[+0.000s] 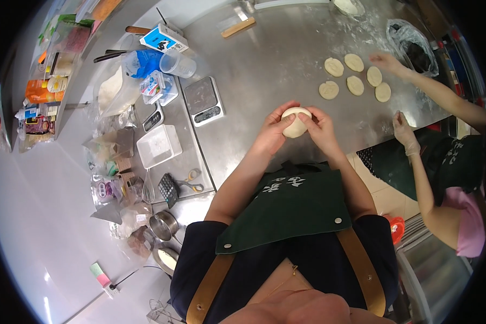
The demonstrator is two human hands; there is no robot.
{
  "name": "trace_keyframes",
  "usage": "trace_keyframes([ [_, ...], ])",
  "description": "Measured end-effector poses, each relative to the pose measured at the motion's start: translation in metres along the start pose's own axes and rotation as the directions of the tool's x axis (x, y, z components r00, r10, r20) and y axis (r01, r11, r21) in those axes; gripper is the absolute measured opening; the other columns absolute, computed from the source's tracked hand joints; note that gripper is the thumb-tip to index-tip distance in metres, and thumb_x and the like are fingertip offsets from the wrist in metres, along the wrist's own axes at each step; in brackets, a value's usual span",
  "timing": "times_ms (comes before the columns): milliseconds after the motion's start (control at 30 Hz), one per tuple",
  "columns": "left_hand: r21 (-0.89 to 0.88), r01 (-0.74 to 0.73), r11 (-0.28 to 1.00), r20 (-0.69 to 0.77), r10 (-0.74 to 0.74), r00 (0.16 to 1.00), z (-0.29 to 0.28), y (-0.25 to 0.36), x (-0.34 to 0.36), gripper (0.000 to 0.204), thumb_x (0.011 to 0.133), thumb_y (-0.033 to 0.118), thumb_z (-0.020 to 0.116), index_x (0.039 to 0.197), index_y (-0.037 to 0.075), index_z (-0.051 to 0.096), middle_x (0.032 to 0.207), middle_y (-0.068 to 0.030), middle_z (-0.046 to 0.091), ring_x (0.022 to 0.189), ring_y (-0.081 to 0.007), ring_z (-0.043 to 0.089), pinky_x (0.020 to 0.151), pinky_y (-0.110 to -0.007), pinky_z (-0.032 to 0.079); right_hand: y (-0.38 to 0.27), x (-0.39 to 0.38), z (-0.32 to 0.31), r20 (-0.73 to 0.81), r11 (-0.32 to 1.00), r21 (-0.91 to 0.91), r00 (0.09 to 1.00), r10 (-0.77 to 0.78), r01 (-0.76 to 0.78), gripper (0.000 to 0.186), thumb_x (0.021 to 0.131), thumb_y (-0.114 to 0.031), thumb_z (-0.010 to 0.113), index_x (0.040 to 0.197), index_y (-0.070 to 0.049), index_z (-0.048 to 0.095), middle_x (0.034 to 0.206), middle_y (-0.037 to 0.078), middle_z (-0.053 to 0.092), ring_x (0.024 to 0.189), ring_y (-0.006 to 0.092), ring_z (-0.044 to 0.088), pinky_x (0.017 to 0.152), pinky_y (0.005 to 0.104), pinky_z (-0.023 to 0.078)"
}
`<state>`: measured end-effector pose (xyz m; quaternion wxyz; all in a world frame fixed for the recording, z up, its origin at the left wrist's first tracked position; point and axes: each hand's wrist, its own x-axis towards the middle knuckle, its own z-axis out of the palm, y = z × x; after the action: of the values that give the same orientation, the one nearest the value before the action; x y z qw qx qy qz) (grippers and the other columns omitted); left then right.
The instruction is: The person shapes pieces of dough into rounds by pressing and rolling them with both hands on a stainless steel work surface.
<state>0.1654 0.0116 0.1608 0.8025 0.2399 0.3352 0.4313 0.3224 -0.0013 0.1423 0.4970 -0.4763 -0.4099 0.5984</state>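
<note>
Above the near edge of the steel table I hold up a round, pale piece of dough [295,127]. My left hand [273,128] is closed around its left side, and my right hand [322,127] grips its right side. Both thumbs press on the face turned toward me; the fingers behind the dough are mostly hidden. Farther to the right, several flattened dough rounds [355,85] lie in loose rows on the table.
A co-worker's hands [386,62] reach in from the right near the rounds. Left of me stand a digital scale [202,97], a white plastic tub [159,146], a whisk [148,188] and scissors [191,182]. A small wooden-edged scraper [238,27] lies at the back.
</note>
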Motion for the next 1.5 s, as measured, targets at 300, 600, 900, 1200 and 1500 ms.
trace_keyframes([
  [300,0.023,-0.170,0.985,-0.092,0.172,0.981,0.016,-0.013,0.008,0.026,0.095,0.011,0.056,0.119,0.000,0.059,0.116,-0.0100,0.063,0.102,-0.0189,0.061,0.090,-0.033,0.051,0.005,-0.002,-0.006,-0.015,0.996,0.089,0.999,0.034,-0.032,0.020,0.082,-0.008,0.073,0.096,0.000,0.062,0.089,0.004,0.064,0.081,0.0090,0.061,0.068,0.0236,0.050],
  [600,0.002,-0.149,0.989,-0.008,0.149,0.989,0.018,-0.017,0.012,0.025,0.094,0.007,0.054,0.118,0.000,0.059,0.117,-0.0114,0.062,0.105,-0.0206,0.061,0.091,-0.035,0.051,-0.002,-0.009,-0.016,-0.071,0.962,-0.202,0.977,-0.200,0.183,0.028,0.082,-0.008,0.073,0.106,0.003,0.062,0.094,0.004,0.065,0.083,0.0104,0.062,0.072,0.0238,0.050],
  [900,0.167,-0.150,0.974,-0.097,0.168,0.981,0.031,-0.019,0.019,0.027,0.093,0.007,0.058,0.119,0.000,0.057,0.110,-0.0059,0.065,0.100,-0.0145,0.060,0.089,-0.028,0.047,-0.017,-0.002,-0.034,-0.064,0.987,0.159,0.998,-0.025,0.035,0.024,0.084,-0.010,0.072,0.105,0.002,0.066,0.103,0.005,0.065,0.088,0.0099,0.060,0.074,0.0231,0.049],
  [1200,0.785,-0.201,0.585,0.049,0.265,0.963,0.049,-0.008,0.023,0.023,0.092,0.009,0.061,0.112,-0.001,0.056,0.101,-0.0052,0.064,0.091,-0.0118,0.059,0.080,-0.026,0.048,-0.034,0.006,-0.056,0.104,0.960,-0.197,0.978,-0.182,0.200,0.021,0.085,-0.007,0.070,0.104,0.001,0.067,0.097,0.002,0.064,0.083,0.0089,0.058,0.067,0.0224,0.047],
  [1500,0.735,-0.279,0.618,0.001,0.410,0.912,0.048,-0.019,0.030,0.019,0.090,0.007,0.063,0.106,-0.001,0.058,0.093,-0.0056,0.064,0.087,-0.0121,0.059,0.078,-0.025,0.048,-0.034,0.007,-0.049,-0.051,0.992,0.056,0.993,-0.110,0.113,0.022,0.086,-0.007,0.068,0.106,0.003,0.068,0.093,0.003,0.069,0.083,0.0082,0.061,0.074,0.0230,0.049],
])
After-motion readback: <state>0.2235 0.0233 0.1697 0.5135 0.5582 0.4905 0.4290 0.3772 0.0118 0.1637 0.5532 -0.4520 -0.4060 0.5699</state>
